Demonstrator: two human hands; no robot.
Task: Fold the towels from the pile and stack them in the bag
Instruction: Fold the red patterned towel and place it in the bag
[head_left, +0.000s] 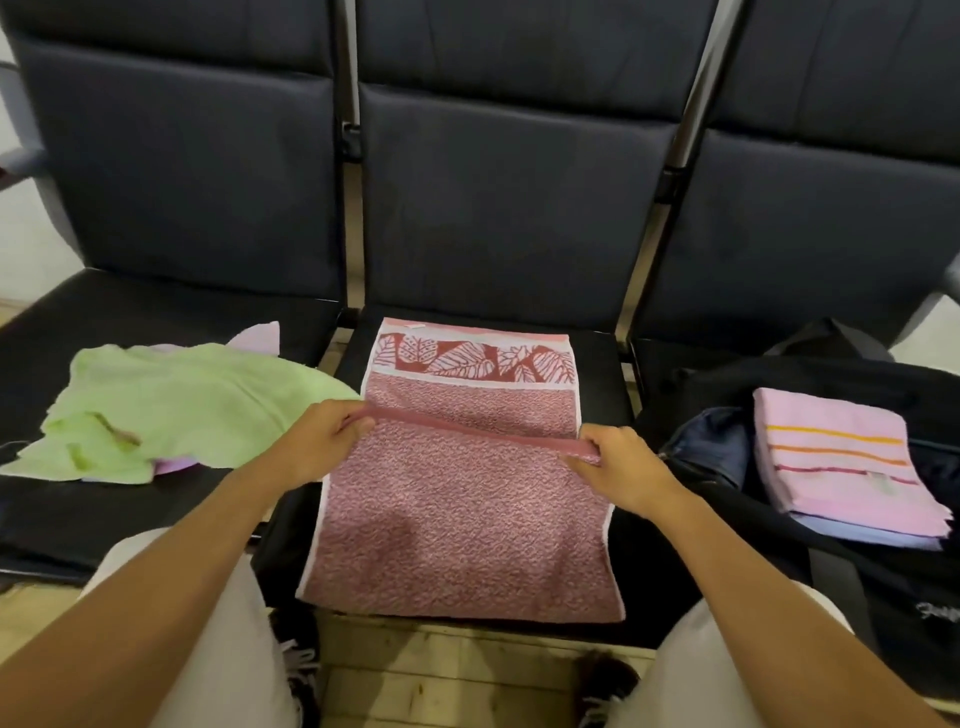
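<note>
Folding a red towel on the middle seat

We pinch the near edge of the red towel (467, 499) with both hands, left hand (317, 441) and right hand (623, 473), lifting it over the part lying flat on the middle seat (597, 374). The unfolded pile (171, 410) sits on the left seat; folded towels (841, 462) lie stacked in the open black bag (779, 379) on the right.

Waiting area or lounge, public-type seating.
Row of 3 linked dark padded seats (509, 218) with metal frame bars (696, 88) between the backrests, like airport or station beam seating; pale wood-plank floor (441, 675) underneath, light floor at the far left edge.
</note>
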